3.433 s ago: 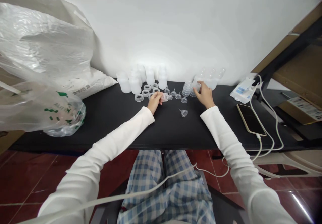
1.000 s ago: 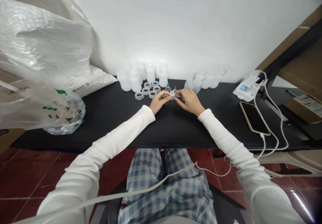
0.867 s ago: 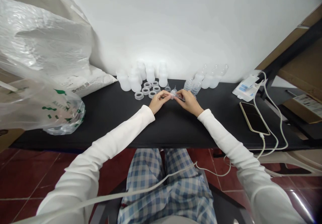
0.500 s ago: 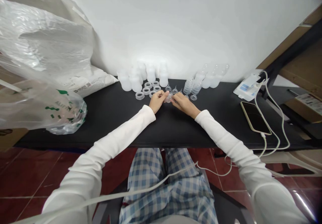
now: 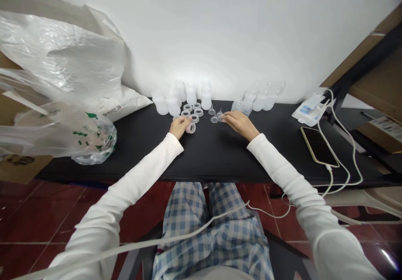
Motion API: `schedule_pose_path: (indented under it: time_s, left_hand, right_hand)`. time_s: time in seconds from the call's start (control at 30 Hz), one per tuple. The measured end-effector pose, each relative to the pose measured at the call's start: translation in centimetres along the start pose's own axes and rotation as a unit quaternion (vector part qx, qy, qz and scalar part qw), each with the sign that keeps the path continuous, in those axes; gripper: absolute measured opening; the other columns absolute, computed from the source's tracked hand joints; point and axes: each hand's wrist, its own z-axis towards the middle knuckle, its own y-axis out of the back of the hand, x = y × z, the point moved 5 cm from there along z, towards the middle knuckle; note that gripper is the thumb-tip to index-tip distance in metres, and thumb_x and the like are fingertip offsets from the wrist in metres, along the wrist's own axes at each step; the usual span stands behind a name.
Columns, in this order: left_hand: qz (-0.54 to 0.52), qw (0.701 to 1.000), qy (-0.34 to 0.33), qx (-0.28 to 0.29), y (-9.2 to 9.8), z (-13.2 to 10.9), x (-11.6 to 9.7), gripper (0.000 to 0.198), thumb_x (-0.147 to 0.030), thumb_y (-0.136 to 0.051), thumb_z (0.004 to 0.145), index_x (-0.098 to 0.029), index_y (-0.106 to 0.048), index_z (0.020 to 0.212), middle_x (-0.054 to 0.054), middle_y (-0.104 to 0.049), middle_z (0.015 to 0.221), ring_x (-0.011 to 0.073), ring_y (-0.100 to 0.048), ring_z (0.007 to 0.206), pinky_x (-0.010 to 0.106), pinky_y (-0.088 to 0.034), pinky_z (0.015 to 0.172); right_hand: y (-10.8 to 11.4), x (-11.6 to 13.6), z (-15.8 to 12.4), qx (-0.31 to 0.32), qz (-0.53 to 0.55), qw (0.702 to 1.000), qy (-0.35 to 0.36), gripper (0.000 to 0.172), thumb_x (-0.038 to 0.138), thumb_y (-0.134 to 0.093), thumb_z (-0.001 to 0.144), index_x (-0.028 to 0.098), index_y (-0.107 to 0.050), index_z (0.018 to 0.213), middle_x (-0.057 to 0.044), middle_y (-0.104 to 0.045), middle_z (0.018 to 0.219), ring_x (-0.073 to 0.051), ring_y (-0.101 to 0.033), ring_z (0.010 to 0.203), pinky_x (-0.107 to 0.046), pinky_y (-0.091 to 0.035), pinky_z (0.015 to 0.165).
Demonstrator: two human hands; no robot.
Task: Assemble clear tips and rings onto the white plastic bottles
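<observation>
My left hand (image 5: 179, 127) is closed with its fingertips on a clear bottle collar ring (image 5: 192, 128), which is tilted just above or on the black table. Behind it lie several more collar rings (image 5: 194, 119). My right hand (image 5: 241, 123) reaches in from the right, its fingers pinched at the edge of a clear bottle nipple (image 5: 220, 115). Beside that nipple, others (image 5: 214, 119) rest on the table, flange down. Several frosted white bottles (image 5: 206, 96) stand behind the rings. My right fingertips partly cover the nipple they touch.
Capped bottles (image 5: 269, 97) and clear domed caps (image 5: 246, 107) stand back right. Further right are a white power strip (image 5: 308, 109) and a phone (image 5: 319, 146) with cables. Large plastic bags (image 5: 91, 135) fill the left end of the black table (image 5: 204, 160). A white wall rises behind.
My hands have moved apart from the middle. The left has gone left with a collar ring; the right has moved right to the nipples. The view has shifted slightly.
</observation>
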Motion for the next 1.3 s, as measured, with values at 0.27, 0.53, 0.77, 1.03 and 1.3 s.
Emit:
schedule_pose_path:
  time_s: [0.27, 0.53, 0.77, 1.03, 1.3]
  left_hand:
    - [0.235, 0.967, -0.103, -0.006, 0.2, -1.2, -2.1, 0.046, -0.035, -0.068, 0.087, -0.021, -0.047, 0.048, -0.002, -0.044, 0.048, 0.0128, -0.046, 0.055, 0.023, -0.037, 0.058]
    - [0.422, 0.889, -0.162, -0.074, 0.3, -1.6, -2.5, 0.021, -0.035, -0.048, 0.095, -0.021, -0.057, 0.081, 0.011, -0.063, 0.083, 0.0274, -0.063, 0.087, 0.035, -0.048, 0.081]
    - [0.485, 0.825, -0.289, 0.027, -2.6, -2.7, -3.5, 0.035, -0.037, -0.049, 0.096, -0.013, -0.064, 0.117, 0.021, -0.064, 0.123, 0.0355, -0.060, 0.119, 0.048, -0.044, 0.106]
    - [0.529, 0.780, -0.313, 0.117, -4.8, -1.7, -2.6, 0.050, -0.029, -0.051, 0.093, -0.019, -0.062, 0.140, 0.013, -0.049, 0.158, 0.0369, -0.039, 0.150, 0.054, -0.029, 0.122]
    - [0.589, 0.749, -0.273, 0.129, -5.2, -0.5, -1.8, 0.048, -0.033, -0.046, 0.095, -0.020, -0.066, 0.137, 0.012, -0.052, 0.155, 0.0349, -0.043, 0.148, 0.055, -0.032, 0.121]
  right_hand:
    - [-1.5, 0.3, 0.1, 0.091, -0.085, 0.992, 0.002, 0.035, 0.026, -0.041, 0.102, 0.016, -0.068, 0.122, -0.016, -0.069, 0.115, -0.031, -0.057, 0.110, -0.046, -0.041, 0.096]
    - [-2.6, 2.0, 1.2, 0.042, -0.124, 0.991, -0.021, 0.044, 0.031, -0.035, 0.105, 0.019, -0.059, 0.140, -0.017, -0.058, 0.145, -0.033, -0.053, 0.127, -0.048, -0.036, 0.105]
    - [-4.5, 2.5, 4.2, 0.055, -0.134, 0.987, -0.068, 0.051, 0.032, -0.035, 0.104, 0.011, -0.051, 0.147, -0.020, -0.049, 0.155, -0.037, -0.045, 0.139, -0.052, -0.033, 0.112]
    - [-6.0, 2.3, 7.3, 0.075, -0.171, 0.974, -0.129, 0.045, 0.019, -0.038, 0.098, 0.006, -0.057, 0.137, -0.027, -0.059, 0.137, -0.039, -0.055, 0.123, -0.054, -0.033, 0.108]
    - [-6.2, 2.1, 7.1, 0.147, -0.198, 0.956, -0.157, 0.040, 0.013, -0.033, 0.099, 0.005, -0.062, 0.125, -0.024, -0.068, 0.117, -0.033, -0.061, 0.110, -0.046, -0.036, 0.103]
